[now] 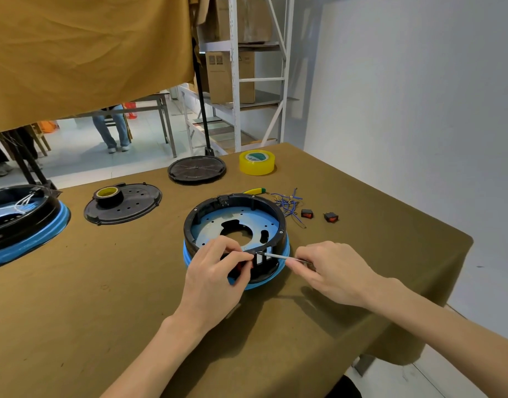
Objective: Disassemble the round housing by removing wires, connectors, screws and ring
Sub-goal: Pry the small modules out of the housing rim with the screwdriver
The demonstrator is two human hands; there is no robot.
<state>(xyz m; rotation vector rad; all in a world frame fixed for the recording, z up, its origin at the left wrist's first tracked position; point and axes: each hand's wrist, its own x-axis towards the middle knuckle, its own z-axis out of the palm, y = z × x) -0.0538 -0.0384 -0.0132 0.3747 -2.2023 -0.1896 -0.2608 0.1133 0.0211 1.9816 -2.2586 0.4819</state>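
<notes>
We are working on the round housing (236, 225), sitting mid-worktop (103, 282). Left hand (215, 271) is pinching a red switch (242, 266) at its near wall; right hand (333, 271) is clamping a thin tool (278, 256), tip at the slot.

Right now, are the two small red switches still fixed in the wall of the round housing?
No: the two red switches lie loose on the table cloth, to the right of the round housing, beside the blue wires.
</notes>
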